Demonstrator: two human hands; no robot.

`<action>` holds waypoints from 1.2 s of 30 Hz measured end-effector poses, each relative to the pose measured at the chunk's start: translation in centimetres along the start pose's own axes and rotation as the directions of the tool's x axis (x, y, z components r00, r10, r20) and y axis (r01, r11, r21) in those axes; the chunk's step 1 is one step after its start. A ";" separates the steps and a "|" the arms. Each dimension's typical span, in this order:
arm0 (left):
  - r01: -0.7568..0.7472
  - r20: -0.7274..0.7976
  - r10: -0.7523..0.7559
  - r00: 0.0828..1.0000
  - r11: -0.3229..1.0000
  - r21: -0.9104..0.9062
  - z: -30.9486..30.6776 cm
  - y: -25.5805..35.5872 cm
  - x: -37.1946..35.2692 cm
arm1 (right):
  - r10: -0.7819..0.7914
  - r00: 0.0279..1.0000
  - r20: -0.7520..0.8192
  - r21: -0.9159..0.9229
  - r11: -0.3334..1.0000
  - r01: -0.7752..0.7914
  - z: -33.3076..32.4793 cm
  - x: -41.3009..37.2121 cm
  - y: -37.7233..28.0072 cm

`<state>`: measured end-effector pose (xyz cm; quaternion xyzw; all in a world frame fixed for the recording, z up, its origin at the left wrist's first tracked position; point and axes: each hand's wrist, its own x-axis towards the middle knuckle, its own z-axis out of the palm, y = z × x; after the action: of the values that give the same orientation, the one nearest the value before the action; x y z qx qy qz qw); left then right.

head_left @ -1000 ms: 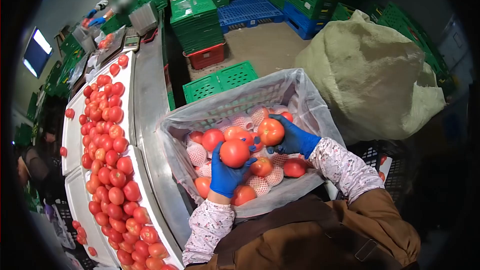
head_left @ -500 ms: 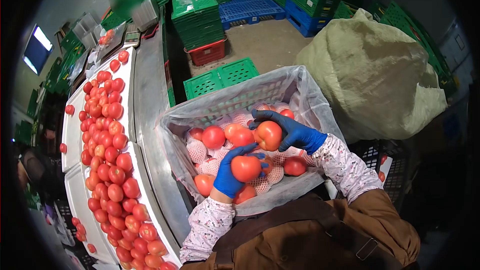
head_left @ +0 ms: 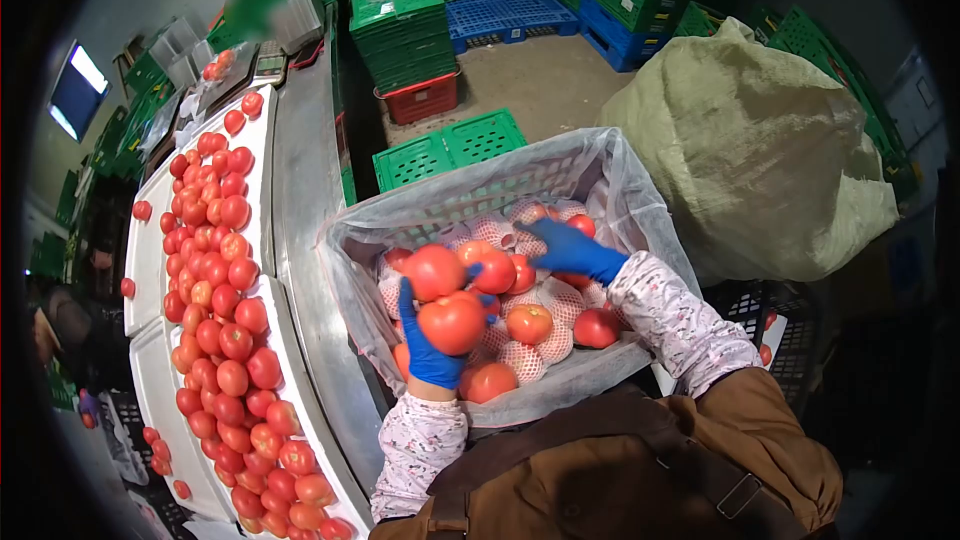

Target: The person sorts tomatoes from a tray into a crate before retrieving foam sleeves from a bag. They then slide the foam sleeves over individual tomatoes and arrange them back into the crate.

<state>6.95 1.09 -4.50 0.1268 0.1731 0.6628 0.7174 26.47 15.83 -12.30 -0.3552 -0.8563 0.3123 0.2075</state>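
My left hand [head_left: 430, 358], in a blue glove, is closed around a large red tomato [head_left: 452, 323] above the lined crate [head_left: 385, 225]. A second tomato [head_left: 436, 272] rests against the first, at the fingertips of the same hand. My right hand [head_left: 575, 250], also blue-gloved, reaches over the far right of the crate with its fingers stretched out and no tomato visibly in it. Its fingertips are by a tomato in a white foam net [head_left: 530, 243]. Beneath both hands lie bare tomatoes, such as one [head_left: 529, 324], among several foam-netted ones.
Left of the crate, many tomatoes [head_left: 232, 378] lie on white trays [head_left: 262, 145] along a metal table [head_left: 310, 190]. A green folded crate [head_left: 450, 148] sits beyond the crate. A large pale sack [head_left: 750, 150] stands at right. Stacked green crates [head_left: 400, 40] and a blue pallet [head_left: 510, 15] are behind.
My left hand has moved left and up, and now has two tomatoes instead of one. My right hand has let go of its tomato and opened its fingers.
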 end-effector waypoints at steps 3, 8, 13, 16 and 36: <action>-0.016 -0.089 0.006 0.996 0.994 -0.112 -2.5 0.8 0.7 | 0.101 0.941 0.322 0.005 0.994 -0.108 3.0 -1.9 -1.3; 0.101 -0.130 -0.117 0.985 0.987 -0.127 -3.4 -0.6 0.9 | 0.216 0.976 0.025 -0.251 0.947 -0.203 5.7 -1.6 -3.0; 0.100 -0.212 -0.091 0.973 0.994 0.033 -3.9 -0.9 1.0 | -0.056 0.998 -0.020 -0.044 0.998 0.055 5.7 -0.4 -3.2; 0.234 -0.209 -0.250 0.945 0.967 -0.101 -5.1 -0.6 0.9 | -0.107 0.994 0.025 -0.117 0.987 0.110 5.3 -0.9 -3.1; -0.531 -0.639 0.523 0.564 0.822 0.205 -8.7 12.2 -23.1 | 0.205 0.971 0.124 0.698 0.677 -0.232 4.3 0.0 -4.9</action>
<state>-9.16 -21.19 -5.51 -0.0786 0.3699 0.8463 0.3752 21.60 11.42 -12.06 -0.3421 -0.6255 0.6457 0.2736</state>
